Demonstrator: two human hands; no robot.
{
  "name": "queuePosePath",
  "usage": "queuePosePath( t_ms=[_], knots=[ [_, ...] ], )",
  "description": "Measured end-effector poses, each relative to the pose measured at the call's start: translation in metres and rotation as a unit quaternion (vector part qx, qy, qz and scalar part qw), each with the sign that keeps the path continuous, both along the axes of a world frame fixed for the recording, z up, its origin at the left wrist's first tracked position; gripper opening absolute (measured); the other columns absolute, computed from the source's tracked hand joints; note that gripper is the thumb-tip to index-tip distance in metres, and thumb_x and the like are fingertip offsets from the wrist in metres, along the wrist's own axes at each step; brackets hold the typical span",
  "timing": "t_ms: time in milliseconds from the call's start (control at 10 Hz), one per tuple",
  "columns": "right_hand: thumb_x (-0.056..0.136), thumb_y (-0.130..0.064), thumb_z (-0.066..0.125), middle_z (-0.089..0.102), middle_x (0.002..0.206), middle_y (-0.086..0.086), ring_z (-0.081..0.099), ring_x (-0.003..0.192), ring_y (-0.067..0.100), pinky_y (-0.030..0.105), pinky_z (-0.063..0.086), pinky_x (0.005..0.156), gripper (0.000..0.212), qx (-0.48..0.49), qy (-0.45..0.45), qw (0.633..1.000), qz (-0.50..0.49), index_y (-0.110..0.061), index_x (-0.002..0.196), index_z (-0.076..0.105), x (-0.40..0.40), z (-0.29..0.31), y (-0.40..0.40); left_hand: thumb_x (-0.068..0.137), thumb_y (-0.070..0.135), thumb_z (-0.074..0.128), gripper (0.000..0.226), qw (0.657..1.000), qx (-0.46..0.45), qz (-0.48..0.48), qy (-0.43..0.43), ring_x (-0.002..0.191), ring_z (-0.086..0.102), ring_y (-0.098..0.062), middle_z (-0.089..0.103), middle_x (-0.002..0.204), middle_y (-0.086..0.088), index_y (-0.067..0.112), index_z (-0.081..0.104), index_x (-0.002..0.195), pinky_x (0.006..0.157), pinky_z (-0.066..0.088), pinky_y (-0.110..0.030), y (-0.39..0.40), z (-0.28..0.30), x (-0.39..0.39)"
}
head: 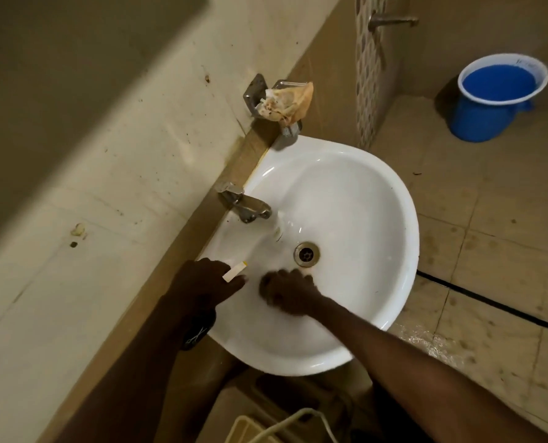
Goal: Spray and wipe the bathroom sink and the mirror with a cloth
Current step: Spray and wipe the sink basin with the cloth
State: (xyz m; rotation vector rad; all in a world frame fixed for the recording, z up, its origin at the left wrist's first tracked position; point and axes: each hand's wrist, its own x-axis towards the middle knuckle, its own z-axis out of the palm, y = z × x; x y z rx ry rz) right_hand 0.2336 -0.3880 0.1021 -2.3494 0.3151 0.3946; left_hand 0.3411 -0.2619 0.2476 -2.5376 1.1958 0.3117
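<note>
The white sink (362, 193) fills the middle of the head view. Water runs from its steel tap (247, 206) into the bowl beside the drain (306, 253). My left hand (205, 282) rests on the sink's left rim and pinches a small white strip with a yellow tip (235, 271). My right hand (287, 290) is inside the bowl just below the drain, blurred, with its fingers curled down against the porcelain; I see nothing in it. A dark blurred panel, probably the mirror (58, 59), is at the upper left. No cloth or spray bottle is in view.
A metal soap dish (253, 91) on the wall holds a crumpled plastic wrapper (290, 99). A blue bucket (496, 97) full of water stands on the tiled floor at the upper right, below a wall tap (391, 20). The floor right of the sink is wet.
</note>
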Motion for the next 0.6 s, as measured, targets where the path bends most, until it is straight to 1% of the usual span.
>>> queuePosePath(
  t_ms=[100,200,300,400,500,600],
  knots=[
    [0.088,-0.039,0.064,0.052,0.133,0.002,0.046,0.122,0.026,0.046,0.04,0.1,0.046,0.185,-0.045,0.975,0.116,-0.03,0.132,0.052,-0.034,0.027,0.022,0.09,0.062,0.043,0.051,0.999,-0.001,0.042,0.025,0.087,0.065,-0.022,0.071,0.094,-0.004,0.019,0.067,0.102,0.076,0.043,-0.028,0.012,0.005,0.001],
    [0.087,-0.04,0.061,0.055,0.126,0.0,0.05,0.112,0.023,0.041,0.044,0.091,0.042,0.17,-0.152,0.967,0.115,-0.03,0.127,0.054,-0.06,0.037,0.051,0.09,0.063,0.041,0.052,0.997,0.0,0.063,0.038,0.081,0.065,-0.02,0.07,0.087,-0.002,0.017,0.067,0.093,0.071,0.041,-0.026,0.021,0.01,0.001],
    [0.09,-0.039,0.054,0.048,0.128,0.005,0.046,0.11,0.03,0.044,0.042,0.085,0.04,0.035,-0.206,0.968,0.141,-0.031,0.129,0.049,-0.047,0.039,0.074,0.089,0.062,0.044,0.05,0.994,0.0,0.096,0.052,0.075,0.065,-0.019,0.068,0.078,-0.001,0.017,0.065,0.086,0.069,0.043,-0.026,0.025,0.013,0.0],
    [0.094,-0.033,0.051,0.046,0.122,0.013,0.047,0.105,0.037,0.047,0.044,0.086,0.037,0.005,-0.187,0.982,0.023,-0.016,0.127,0.047,-0.005,0.049,0.098,0.088,0.061,0.047,0.048,0.989,0.002,0.127,0.073,0.077,0.066,-0.02,0.072,0.085,-0.005,0.017,0.062,0.079,0.075,0.049,-0.029,0.027,0.014,0.001],
    [0.097,-0.035,0.046,0.044,0.123,0.008,0.046,0.107,0.033,0.048,0.044,0.09,0.034,0.048,-0.161,0.977,-0.133,-0.017,0.125,0.044,0.01,0.051,0.114,0.088,0.061,0.048,0.049,0.985,0.026,0.151,0.078,0.088,0.067,-0.024,0.072,0.093,-0.006,0.017,0.069,0.095,0.087,0.053,-0.039,0.033,0.013,0.003],
    [0.09,-0.038,0.051,0.047,0.119,0.005,0.047,0.107,0.03,0.044,0.047,0.086,0.032,0.072,-0.185,0.975,-0.099,-0.033,0.12,0.044,-0.022,0.033,0.108,0.088,0.064,0.045,0.052,0.985,0.046,0.147,0.082,0.089,0.067,-0.024,0.071,0.093,-0.006,0.018,0.069,0.097,0.088,0.052,-0.041,0.036,0.01,0.008]
  ],
)
